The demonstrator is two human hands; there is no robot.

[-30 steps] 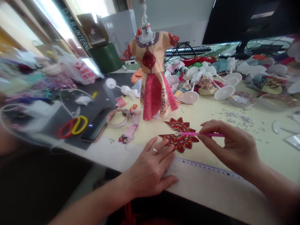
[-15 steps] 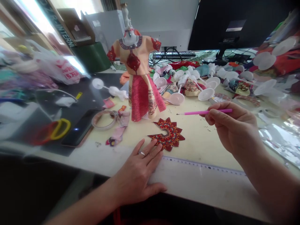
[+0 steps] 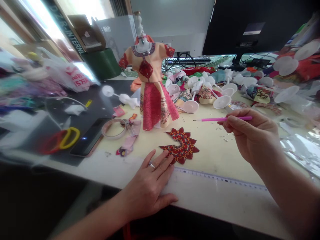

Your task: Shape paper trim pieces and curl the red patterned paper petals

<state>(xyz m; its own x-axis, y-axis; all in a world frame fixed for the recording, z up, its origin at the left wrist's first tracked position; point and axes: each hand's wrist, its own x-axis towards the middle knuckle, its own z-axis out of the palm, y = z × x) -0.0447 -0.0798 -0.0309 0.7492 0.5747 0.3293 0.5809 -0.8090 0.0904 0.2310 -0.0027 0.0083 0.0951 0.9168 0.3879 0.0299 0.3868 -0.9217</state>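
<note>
left hand [image 3: 147,186]: open, flat, fingertips pressed on red floral cutout [image 3: 181,146], pinning it steady | cutout: just front of miniature dress [image 3: 152,96] | right hand [image 3: 250,136]: pinched pink pencil [image 3: 225,118], right of dress, tip off cutout

The left hand [image 3: 147,190] lies flat and open with the palm down, and its fingers [image 3: 160,163] are spread a little. The right hand [image 3: 252,140] is held on its side, with the thumb and the first fingers closed together in a pinch. The left forearm [image 3: 92,216] and the right forearm [image 3: 295,193] are both bare and come in from the bottom of the view.
</note>
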